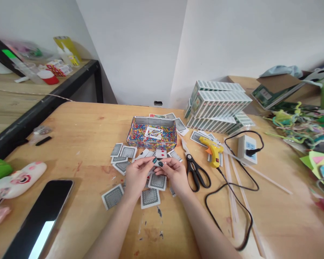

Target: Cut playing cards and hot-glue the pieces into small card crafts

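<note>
My left hand and my right hand meet above the scattered cards, thumbs side by side. Between their closed fingers is a small patterned playing card, mostly covered by the fingertips. Just beyond them stands an open box with a colourful speckled lining and grey card backs along its far wall. A face-up card lies inside it. Around and below my hands are several loose cards, mostly face down, such as one grey-backed card near my wrists.
Black-handled scissors lie right of my right hand. Further right are a yellow glue gun, its black cable, clear glue sticks and a power socket. Stacked card packs stand behind. A phone lies at left.
</note>
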`<state>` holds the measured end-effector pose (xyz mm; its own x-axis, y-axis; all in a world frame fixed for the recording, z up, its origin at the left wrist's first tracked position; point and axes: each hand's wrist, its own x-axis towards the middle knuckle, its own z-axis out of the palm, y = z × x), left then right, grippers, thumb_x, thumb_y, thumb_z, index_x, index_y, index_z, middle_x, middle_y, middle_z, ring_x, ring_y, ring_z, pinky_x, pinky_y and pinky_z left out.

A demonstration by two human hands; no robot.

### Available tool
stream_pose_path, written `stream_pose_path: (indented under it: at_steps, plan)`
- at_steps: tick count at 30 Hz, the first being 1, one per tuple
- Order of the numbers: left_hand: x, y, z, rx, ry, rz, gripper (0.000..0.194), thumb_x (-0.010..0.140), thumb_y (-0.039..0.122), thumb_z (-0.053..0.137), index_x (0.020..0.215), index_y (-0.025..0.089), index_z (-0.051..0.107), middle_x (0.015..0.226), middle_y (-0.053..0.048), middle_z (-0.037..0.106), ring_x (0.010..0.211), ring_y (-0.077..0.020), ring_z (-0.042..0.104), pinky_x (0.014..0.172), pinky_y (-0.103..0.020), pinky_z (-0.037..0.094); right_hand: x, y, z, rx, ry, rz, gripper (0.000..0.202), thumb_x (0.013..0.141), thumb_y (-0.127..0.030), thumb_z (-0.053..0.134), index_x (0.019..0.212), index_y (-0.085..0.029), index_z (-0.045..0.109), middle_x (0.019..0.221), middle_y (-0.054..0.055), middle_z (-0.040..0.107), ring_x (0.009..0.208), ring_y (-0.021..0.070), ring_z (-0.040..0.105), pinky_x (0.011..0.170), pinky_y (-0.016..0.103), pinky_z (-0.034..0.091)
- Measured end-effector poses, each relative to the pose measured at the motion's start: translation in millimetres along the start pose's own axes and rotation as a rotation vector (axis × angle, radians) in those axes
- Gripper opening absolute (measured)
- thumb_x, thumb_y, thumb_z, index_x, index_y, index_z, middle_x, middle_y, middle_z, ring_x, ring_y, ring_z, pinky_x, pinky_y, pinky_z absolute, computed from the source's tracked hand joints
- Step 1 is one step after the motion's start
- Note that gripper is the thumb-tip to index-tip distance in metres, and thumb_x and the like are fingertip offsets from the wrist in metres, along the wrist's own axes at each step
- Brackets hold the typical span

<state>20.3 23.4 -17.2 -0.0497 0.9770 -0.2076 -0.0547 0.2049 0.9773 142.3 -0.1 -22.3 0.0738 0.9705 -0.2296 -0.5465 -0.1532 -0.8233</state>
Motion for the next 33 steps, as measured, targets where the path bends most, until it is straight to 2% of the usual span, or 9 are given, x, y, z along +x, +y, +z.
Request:
stream_pose_path:
  at_steps: [13,19,25,29,33]
  plan:
    - [-1.6,-0.3,1.5,0.092,0.024,0.056,0.019,0.066,0.027,0.067,0.083,0.017,0.071,0.081,-0.006,0.071,0.074,-0.0185,0.065,0.068,-0.028,0.050,-1.1,-1.3,1.4,-0.050,-0.010,0.012,0.024,0.066,-0.031,0.073,0.076,-0.014,0.060,0.060,0.004,0.068,0.054,0.0154,0.066,0.056,0.026,0.056]
    - [-1.5,1.6,-0.8,0.102,0.057,0.098,0.018,0.066,0.026,0.067,0.081,0.018,0.071,0.083,-0.005,0.071,0.078,-0.0185,0.064,0.074,-0.029,0.049,-2.9,-3.2,2.6,-0.159,-0.056,0.045,0.025,0.069,-0.036,0.070,0.076,-0.013,0.062,0.062,0.003,0.068,0.058,0.0155,0.066,0.057,0.027,0.056]
    - [-4.3,2.7,4.0,-0.043,0.005,0.023,0.027,0.063,0.027,0.070,0.088,0.017,0.067,0.080,-0.005,0.070,0.072,-0.0170,0.065,0.068,-0.027,0.049,-2.7,-0.4,-2.5,-0.280,-0.151,0.081,0.020,0.068,-0.034,0.069,0.072,-0.016,0.065,0.064,0.001,0.067,0.055,0.0121,0.062,0.057,0.024,0.053]
    - [-4.8,2.2,6.1,-0.178,-0.065,-0.087,0.032,0.063,0.032,0.070,0.092,0.017,0.067,0.077,-0.004,0.070,0.069,-0.0163,0.065,0.066,-0.026,0.049,-3.5,-1.9,-2.3,-0.245,-0.153,0.080,0.019,0.067,-0.034,0.070,0.071,-0.016,0.066,0.064,0.001,0.067,0.055,0.0124,0.061,0.057,0.025,0.053]
    - [-2.3,0.2,4.0,-0.239,-0.096,-0.154,0.030,0.065,0.038,0.068,0.084,0.015,0.068,0.073,-0.005,0.069,0.063,-0.0150,0.061,0.055,-0.023,0.046,-3.6,-4.9,-1.1,-0.184,-0.138,0.076,0.019,0.067,-0.034,0.070,0.070,-0.015,0.066,0.059,0.001,0.067,0.052,0.0124,0.062,0.056,0.025,0.053]
